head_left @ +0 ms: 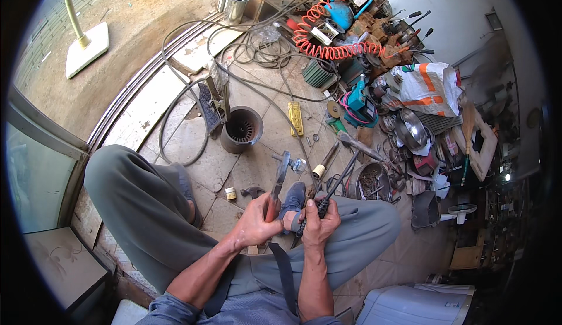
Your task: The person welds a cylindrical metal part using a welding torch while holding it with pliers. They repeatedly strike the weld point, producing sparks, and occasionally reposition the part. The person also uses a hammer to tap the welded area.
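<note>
My left hand (pixel 257 222) is closed round the orange-red handle of a grey metal hand tool (pixel 282 175) that looks like pliers; its head points away from me. Beside that head is a small clear, shiny piece (pixel 298 166), too small to name. To the right, my right hand (pixel 320 222) grips a bundle of black cable (pixel 335 185), whose stiff ends stick out up and to the right. Part of the bundle is hidden by my fingers. Both hands are above my lap, close together but apart. A small hammer (pixel 253 191) lies on the floor just beyond my left hand.
A motor stator housing (pixel 242 130) stands on the tiles ahead, near a small jar (pixel 230 194) and a yellow piece (pixel 295 119). At right are a metal pot (pixel 370 180) of small parts, a teal power tool (pixel 360 103) and a white sack (pixel 430 88). Hoses cross the floor.
</note>
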Demonstrator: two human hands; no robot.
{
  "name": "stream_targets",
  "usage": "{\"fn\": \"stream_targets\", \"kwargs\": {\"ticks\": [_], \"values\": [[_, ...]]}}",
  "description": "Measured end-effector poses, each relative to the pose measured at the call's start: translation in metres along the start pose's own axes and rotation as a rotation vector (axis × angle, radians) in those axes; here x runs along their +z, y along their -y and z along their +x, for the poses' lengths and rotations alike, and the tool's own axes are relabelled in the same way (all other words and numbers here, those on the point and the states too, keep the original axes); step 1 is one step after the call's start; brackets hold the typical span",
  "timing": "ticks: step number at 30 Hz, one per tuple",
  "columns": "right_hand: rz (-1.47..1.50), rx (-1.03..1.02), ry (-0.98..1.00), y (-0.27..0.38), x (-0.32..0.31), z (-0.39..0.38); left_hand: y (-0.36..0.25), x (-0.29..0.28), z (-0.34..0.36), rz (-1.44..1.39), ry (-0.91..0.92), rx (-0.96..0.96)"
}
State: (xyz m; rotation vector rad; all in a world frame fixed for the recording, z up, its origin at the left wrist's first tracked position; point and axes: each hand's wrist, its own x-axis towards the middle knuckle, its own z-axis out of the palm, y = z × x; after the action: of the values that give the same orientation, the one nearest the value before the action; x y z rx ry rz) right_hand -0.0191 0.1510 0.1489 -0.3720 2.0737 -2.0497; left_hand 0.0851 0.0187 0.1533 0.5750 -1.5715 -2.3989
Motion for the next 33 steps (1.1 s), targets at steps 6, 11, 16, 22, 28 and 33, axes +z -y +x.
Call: {"fn": "stream_targets", "kwargs": {"ticks": [6, 11, 16, 22, 28, 33], "values": [[0.004, -0.023, 0.002, -0.001, 0.002, 0.001, 0.005, -0.001, 0.002, 0.02, 0.012, 0.039], [0.02, -0.005, 0.019, 0.002, 0.004, 0.0, 0.016, -0.003, 0.005, -0.017, 0.064, 0.04], [0.021, 0.029, 0.01, 0.005, 0.004, -0.001, 0.034, -0.003, 0.008, -0.049, 0.118, 0.068], [0.011, 0.036, -0.004, 0.006, 0.002, -0.002, 0.028, 0.001, 0.005, 0.042, 0.143, 0.028], [-0.009, 0.003, 0.004, 0.003, 0.0, -0.001, 0.027, 0.001, 0.005, 0.005, 0.168, 0.032], [0.011, 0.032, -0.013, 0.008, 0.004, -0.002, 0.03, 0.0, 0.004, -0.023, 0.162, 0.038]]}}
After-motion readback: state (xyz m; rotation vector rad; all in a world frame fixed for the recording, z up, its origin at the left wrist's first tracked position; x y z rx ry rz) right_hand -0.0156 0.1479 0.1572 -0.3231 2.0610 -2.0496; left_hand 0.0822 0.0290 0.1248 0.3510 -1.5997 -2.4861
